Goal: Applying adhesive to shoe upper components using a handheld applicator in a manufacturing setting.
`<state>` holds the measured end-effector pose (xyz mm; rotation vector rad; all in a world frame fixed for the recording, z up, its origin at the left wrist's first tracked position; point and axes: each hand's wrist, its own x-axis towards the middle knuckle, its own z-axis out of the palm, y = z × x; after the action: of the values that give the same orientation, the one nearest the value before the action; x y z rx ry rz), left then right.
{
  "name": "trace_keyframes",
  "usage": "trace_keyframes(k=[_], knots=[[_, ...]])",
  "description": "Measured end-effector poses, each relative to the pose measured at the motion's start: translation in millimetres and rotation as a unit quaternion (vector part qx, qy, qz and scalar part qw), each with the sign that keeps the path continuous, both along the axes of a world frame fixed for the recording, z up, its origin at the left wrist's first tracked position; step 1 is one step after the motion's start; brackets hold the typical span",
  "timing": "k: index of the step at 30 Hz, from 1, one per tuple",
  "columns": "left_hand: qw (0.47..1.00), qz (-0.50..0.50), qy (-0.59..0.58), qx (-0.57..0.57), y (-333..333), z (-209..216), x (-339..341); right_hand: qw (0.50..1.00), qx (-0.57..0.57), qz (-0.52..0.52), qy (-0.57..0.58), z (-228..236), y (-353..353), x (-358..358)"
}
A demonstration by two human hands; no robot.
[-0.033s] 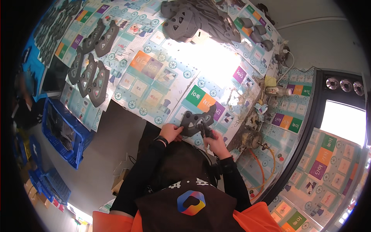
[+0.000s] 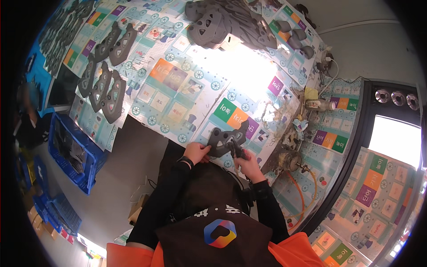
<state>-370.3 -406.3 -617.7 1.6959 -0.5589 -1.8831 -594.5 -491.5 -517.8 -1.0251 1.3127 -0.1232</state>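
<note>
My left hand (image 2: 197,152) grips the near edge of a flat grey moulded part (image 2: 226,139) with cut-out holes, holding it just above the table's front edge. My right hand (image 2: 246,163) is closed around a small dark hand tool (image 2: 236,152) whose tip touches the part's lower right side. Both forearms wear black sleeves. The table (image 2: 178,93) is covered with colourful printed play mats.
Finished-looking grey parts (image 2: 106,84) lie in rows at the left of the table and in a heap (image 2: 227,24) at the back. Blue crates (image 2: 73,149) stand on the floor at left. Cluttered tools, a bottle and an orange hose (image 2: 307,191) sit at right.
</note>
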Motion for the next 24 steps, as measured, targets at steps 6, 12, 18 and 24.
trace_keyframes(k=[6,12,18,24], knots=[[1.0,0.0,0.005,0.01,2,2,2,1.0,-0.021,0.016,0.006,-2,-2,5],[1.0,-0.001,-0.001,0.007,2,3,0,1.0,-0.011,0.015,-0.014,-5,2,8],[1.0,0.002,-0.003,0.0,0,0,-1,0.999,0.022,0.037,0.003,-2,4,11],[1.0,0.023,-0.004,0.011,8,-1,12,0.992,0.042,0.108,0.053,23,3,30]])
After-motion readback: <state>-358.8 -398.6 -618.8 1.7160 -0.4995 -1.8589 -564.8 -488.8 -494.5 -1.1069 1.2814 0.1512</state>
